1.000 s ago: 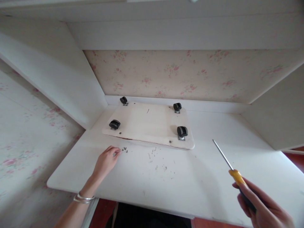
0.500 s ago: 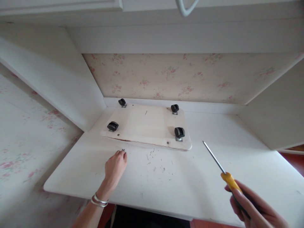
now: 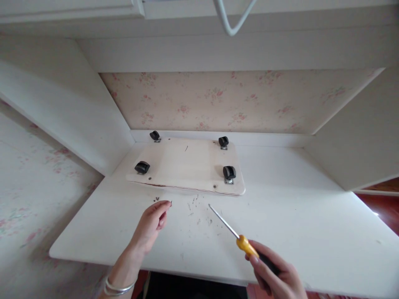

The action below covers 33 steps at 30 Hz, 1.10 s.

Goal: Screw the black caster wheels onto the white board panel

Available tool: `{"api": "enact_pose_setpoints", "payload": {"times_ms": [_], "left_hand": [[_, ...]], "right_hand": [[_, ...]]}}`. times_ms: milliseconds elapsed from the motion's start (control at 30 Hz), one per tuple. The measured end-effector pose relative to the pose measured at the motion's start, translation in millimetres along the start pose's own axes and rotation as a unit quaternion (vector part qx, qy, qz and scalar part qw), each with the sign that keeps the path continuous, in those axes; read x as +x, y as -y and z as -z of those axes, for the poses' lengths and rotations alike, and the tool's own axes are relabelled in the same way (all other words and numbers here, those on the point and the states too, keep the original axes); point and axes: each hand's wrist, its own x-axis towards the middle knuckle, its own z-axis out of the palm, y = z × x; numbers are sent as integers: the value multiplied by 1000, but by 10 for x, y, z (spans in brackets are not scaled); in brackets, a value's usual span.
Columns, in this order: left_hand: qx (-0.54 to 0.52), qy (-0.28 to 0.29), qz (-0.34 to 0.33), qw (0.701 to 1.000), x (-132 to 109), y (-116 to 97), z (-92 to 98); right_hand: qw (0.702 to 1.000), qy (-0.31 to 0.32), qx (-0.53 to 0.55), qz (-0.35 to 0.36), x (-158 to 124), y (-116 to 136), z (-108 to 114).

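Note:
My left hand (image 3: 152, 224) hovers over the desk in front of the board, thumb and finger pinched on a tiny dark screw (image 3: 171, 203). Just behind it lie a few small screws (image 3: 156, 199). In my right hand (image 3: 274, 270) is a screwdriver (image 3: 246, 245) with a yellow and black handle, its metal tip pointing forward and left. The white board (image 3: 187, 164) lies flat with black casters at its corners, such as the front right caster (image 3: 229, 172) and the front left caster (image 3: 142, 167).
Dark specks (image 3: 198, 220) are scattered over the white desk (image 3: 280, 216) before the board. White side panels (image 3: 71, 108) rise at left and right, with floral wallpaper (image 3: 199, 99) at the back. A white hook-shaped bar (image 3: 231, 31) hangs overhead.
My left hand has lifted from the small screws and moved slightly right with one pinched. My right hand has brought the screwdriver left, nearer the left hand. The view has shifted slightly.

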Motion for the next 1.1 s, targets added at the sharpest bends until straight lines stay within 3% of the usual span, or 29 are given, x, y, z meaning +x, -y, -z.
{"api": "enact_pose_setpoints", "payload": {"times_ms": [133, 267, 400, 567, 700, 900, 1100], "left_hand": [[-266, 69, 95, 957, -162, -116, -308], [-360, 68, 147, 919, -200, -134, -521], [-367, 58, 153, 916, -212, -134, -652], [-365, 49, 158, 916, -234, -143, -728], [-359, 47, 147, 920, -227, -136, -731], [-319, 36, 113, 940, -235, -125, -756], [-283, 26, 66, 956, -236, -100, -788]], "right_hand": [[998, 32, -43, 21, -24, 59, -286], [992, -7, -92, 83, -33, 189, -437], [989, -14, -93, 111, -22, 253, -483], [985, 27, -115, 122, 37, 193, -473], [988, 0, -111, 106, 51, 173, -472], [987, 13, -112, 111, 56, 208, -497], [991, -34, -86, 93, -7, 243, -593]]}}
